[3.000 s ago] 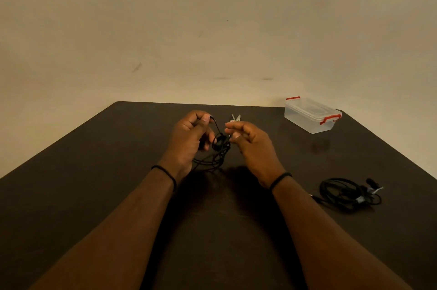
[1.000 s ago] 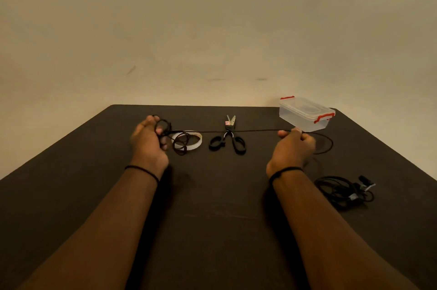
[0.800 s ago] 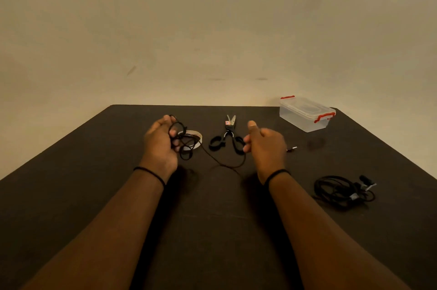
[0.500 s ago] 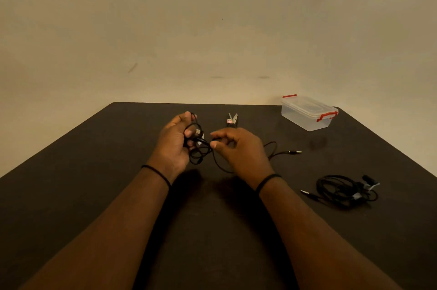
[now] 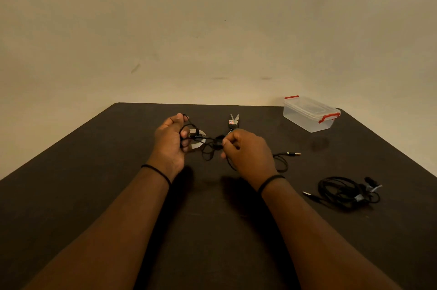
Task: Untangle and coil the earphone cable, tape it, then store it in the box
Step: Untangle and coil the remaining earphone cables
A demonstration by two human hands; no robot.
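A black earphone cable (image 5: 208, 145) stretches between both hands above the dark table (image 5: 94, 171). My left hand (image 5: 170, 140) grips several loops of it. My right hand (image 5: 248, 150) pinches the cable a short way to the right. The loose end trails behind my right hand and its plug (image 5: 293, 154) lies on the table. A white tape roll (image 5: 197, 145) lies partly hidden behind my left hand. The clear box (image 5: 309, 114) with red latches stands shut at the far right.
Scissors (image 5: 233, 121) lie at the back, their handles hidden by my right hand. A second black earphone bundle (image 5: 345, 191) lies at the right, near the table's edge.
After stretching the cable wide a second ago, my hands came back together. In the last half second my right hand shifted slightly right, drawing the cable between the hands; the plug stayed on the table.
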